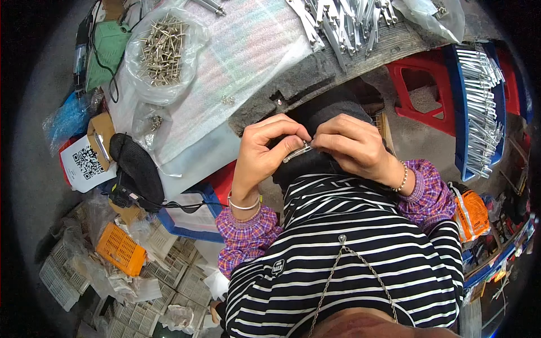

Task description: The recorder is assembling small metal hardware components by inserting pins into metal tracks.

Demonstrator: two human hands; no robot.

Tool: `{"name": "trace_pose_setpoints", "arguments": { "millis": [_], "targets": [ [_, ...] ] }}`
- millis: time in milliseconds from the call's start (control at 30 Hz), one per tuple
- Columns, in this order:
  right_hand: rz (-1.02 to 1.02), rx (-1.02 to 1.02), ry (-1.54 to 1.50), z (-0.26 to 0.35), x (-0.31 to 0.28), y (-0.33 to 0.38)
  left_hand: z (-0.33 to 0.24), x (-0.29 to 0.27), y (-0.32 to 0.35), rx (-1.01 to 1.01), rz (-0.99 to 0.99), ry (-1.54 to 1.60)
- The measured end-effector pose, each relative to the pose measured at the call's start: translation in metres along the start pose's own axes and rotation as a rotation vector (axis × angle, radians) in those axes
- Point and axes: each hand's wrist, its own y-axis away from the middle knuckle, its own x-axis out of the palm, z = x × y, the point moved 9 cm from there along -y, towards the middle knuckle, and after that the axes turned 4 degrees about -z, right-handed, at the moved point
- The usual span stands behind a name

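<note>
The left hand (pixel 267 147) and the right hand (pixel 355 145) are meeting above the person's lap, just off the near edge of the worktop (pixel 304 73). Both are pinching: the left thumb and fingers are closing on a small metal piece (pixel 296 154), and the right fingertips are gripping at its far right end. The piece is slanting between them, its near left end sticking out free. The two-sided grip is probably steadying something too thin for one hand, and the fingertips are hiding exactly how its parts are meeting.

On the far left of the worktop, a clear plastic bag (pixel 197 42) is standing wide open, likely so that the pins (pixel 163 50) inside are lying within easy reach. A foam sheet (pixel 236 53) is spreading under it, perhaps cushioning the surface and stopping small parts from rolling. A few tiny parts (pixel 227 99) are lying loose on that sheet, near the left hand.

Farther away, beyond the right hand, metal strips (pixel 349 25) are lying heaped by the worktop's edge, presumably for easy picking up. On the right, a blue tray (pixel 460 132) is holding rows of metal bars (pixel 480 107); it appears to be resting on a red stool (pixel 399 84), which is probably raising it off the floor.
</note>
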Motion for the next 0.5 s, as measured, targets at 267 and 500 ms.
{"name": "trace_pose_setpoints", "arguments": {
  "millis": [267, 500],
  "targets": [
    [-0.031, -0.017, 0.057, 0.0, 0.001, 0.002, -0.002, 0.0, -0.003, 0.017, 0.065, -0.036],
    [-0.07, -0.096, 0.098, 0.004, 0.0, 0.004, 0.015, 0.001, 0.001, -0.107, 0.08, 0.092]
  ]
}}
